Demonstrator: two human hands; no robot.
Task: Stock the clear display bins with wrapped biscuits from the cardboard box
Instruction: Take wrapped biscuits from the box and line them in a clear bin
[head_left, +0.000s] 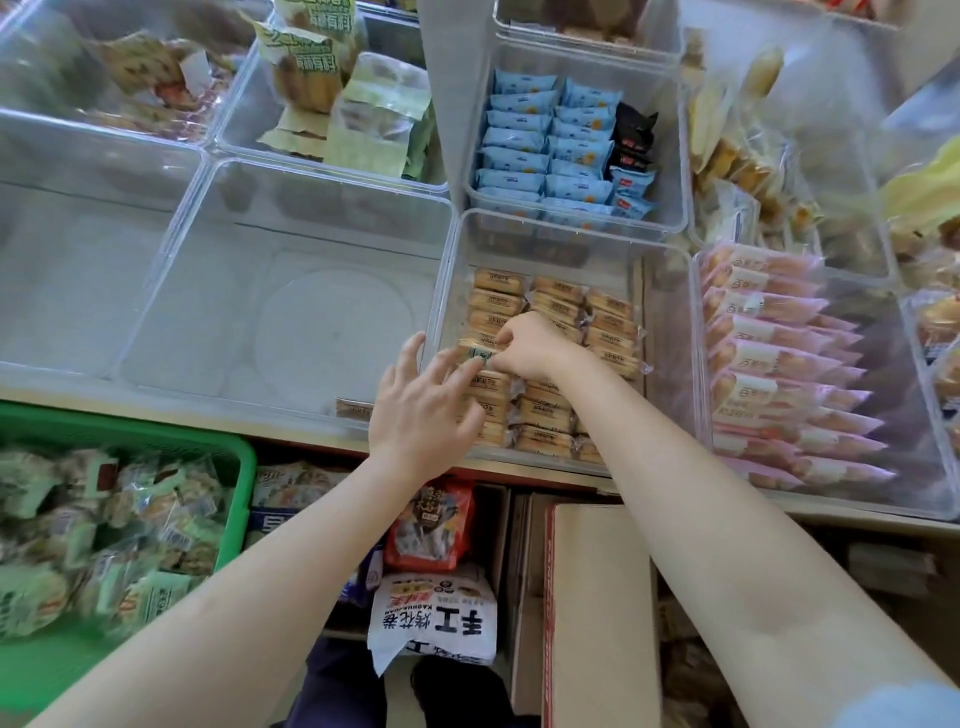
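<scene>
Head view: placing step in hand, the left hand (421, 400) spread flat on the wrapped biscuits (550, 410) in the clear display bin (670, 332), the right hand (524, 345) pinching one packet (475, 353); next move calls for seating it in line, then returning to the cardboard box (597, 597) below.

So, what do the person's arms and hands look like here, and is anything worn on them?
Both forearms are bare from the wrists up to near the elbows. The left hand and the right hand wear no gloves, and no watch, ring or bracelet shows. At the bottom right corner, a light blue sleeve edge covers the right upper arm. No sleeve shows on the left arm.
</scene>
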